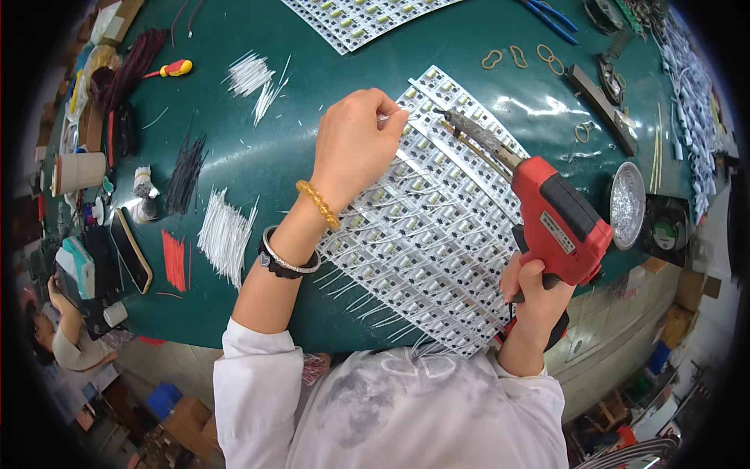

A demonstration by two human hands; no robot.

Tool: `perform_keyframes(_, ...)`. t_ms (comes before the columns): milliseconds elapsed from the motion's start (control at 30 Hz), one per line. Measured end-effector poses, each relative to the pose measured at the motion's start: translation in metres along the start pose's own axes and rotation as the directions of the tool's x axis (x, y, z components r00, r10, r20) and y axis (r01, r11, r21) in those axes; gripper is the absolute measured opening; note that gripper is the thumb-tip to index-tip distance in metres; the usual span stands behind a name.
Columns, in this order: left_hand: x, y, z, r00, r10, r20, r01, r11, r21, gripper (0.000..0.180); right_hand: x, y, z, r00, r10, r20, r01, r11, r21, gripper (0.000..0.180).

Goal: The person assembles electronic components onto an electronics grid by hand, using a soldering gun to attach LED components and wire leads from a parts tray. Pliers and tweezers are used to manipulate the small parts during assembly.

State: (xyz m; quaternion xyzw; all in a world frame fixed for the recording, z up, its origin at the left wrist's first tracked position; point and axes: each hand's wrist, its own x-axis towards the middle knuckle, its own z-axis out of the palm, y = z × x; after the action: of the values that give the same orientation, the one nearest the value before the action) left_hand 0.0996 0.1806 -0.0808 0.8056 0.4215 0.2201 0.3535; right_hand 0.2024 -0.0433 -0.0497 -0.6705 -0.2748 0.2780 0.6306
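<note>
My left hand (355, 137) is closed, pinching a thin white wire (385, 118) against a white panel of small circuit boards (422, 227) that lies on the dark green table (281, 156). Many white wires stick out of the panel's lower rows. My right hand (539, 293) grips the handle of a red soldering gun (558, 223), whose metal tip (453, 117) rests on the panel's upper edge, just right of my left fingers.
Bundles of white wires (225, 233), (251, 76), black wires (186, 173) and red wires (175, 261) lie left of the panel. A second panel (351, 19) sits at the far edge. A round solder tin (627, 205), rubber bands (516, 56), a phone (130, 250) and a cup (78, 172) surround them.
</note>
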Motion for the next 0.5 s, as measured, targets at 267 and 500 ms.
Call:
perform_keyframes(267,-0.0036,0.0016,0.0005,0.999,0.031,-0.030,-0.028,0.995,0.100,0.019,0.0032,0.0036,0.0012,0.996,0.086,-0.032,-0.087,0.996,-0.022,0.045)
perform_keyframes(500,-0.0050,0.0009,0.0012,0.999,0.037,-0.033,-0.034,0.995,0.090,0.018,0.0024,0.0038,0.0037,0.997,0.068,-0.037,-0.068,0.998,-0.006,0.044)
